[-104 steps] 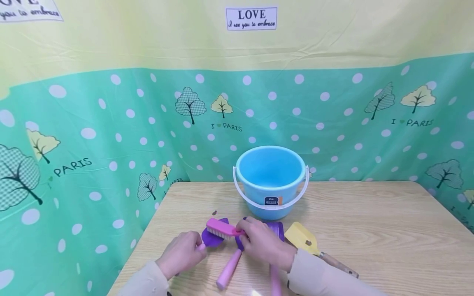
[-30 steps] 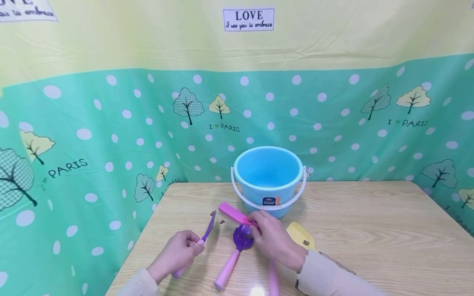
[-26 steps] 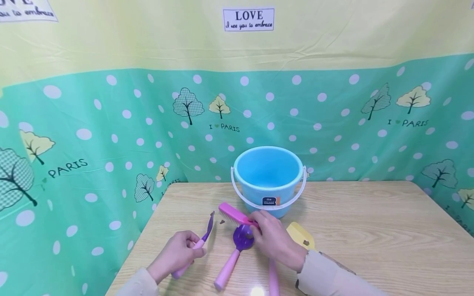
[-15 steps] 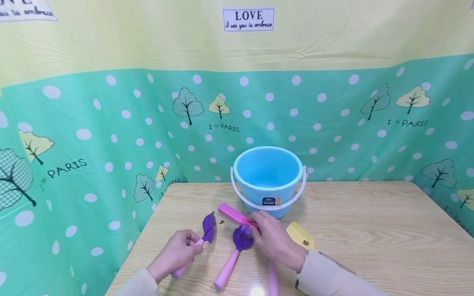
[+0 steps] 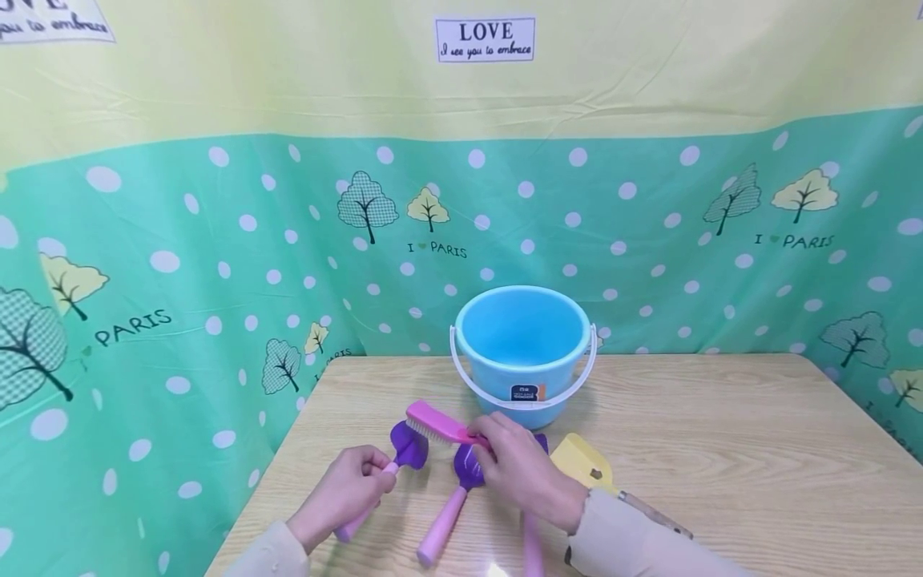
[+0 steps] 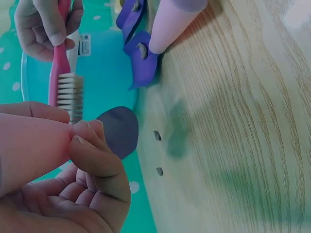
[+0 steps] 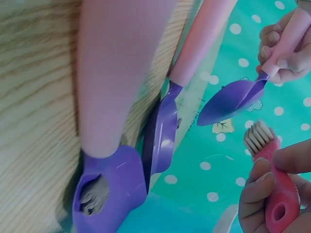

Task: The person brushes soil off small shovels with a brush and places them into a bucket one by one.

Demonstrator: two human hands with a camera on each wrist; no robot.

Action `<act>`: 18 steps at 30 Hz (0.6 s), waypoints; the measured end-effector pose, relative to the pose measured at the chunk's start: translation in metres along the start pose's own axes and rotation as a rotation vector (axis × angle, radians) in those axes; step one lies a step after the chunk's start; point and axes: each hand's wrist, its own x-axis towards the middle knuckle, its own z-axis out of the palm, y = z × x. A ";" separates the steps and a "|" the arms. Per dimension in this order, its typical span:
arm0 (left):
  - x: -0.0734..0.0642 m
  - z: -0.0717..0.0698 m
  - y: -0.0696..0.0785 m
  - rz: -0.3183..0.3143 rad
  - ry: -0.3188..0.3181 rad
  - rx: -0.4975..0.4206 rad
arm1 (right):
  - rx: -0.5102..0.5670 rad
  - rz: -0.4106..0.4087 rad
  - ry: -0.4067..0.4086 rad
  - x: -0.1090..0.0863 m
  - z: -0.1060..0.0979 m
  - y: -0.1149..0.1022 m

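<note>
My left hand point(image 5: 346, 489) grips the pink handle of a small garden trowel, its purple blade point(image 5: 409, 445) tilted up above the table. In the right hand point(image 5: 522, 466) is a pink brush point(image 5: 436, 421), bristles facing down; its head overlaps the blade's upper edge in the head view, while the right wrist view shows a gap between bristles and blade. Two small dark crumbs point(image 6: 157, 135) lie on the table below the held trowel in the left wrist view. The left thumb and fingertips pinch near the handle's front end.
A purple garden tool with a pink handle point(image 5: 443, 525) lies between the hands. Another point(image 5: 532, 549), partly under the right hand, has a grey lump point(image 7: 95, 195) on it. A yellow shovel point(image 5: 582, 461) lies to the right. The light blue bucket point(image 5: 490, 389) stands behind.
The left hand has rolled the trowel from edge-on to showing its blade's face. The brush has moved left toward that blade, where it also was 3.5 s ago.
</note>
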 end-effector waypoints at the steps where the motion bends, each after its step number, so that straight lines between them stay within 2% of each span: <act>1: 0.000 0.000 0.000 0.003 -0.002 -0.006 | 0.007 -0.006 -0.004 0.000 0.001 -0.001; 12: 0.000 0.003 0.000 0.035 0.018 -0.009 | 0.058 -0.061 -0.025 0.001 0.009 -0.011; 18: 0.001 0.003 0.000 0.035 0.010 -0.018 | 0.030 -0.073 -0.068 -0.001 0.014 -0.012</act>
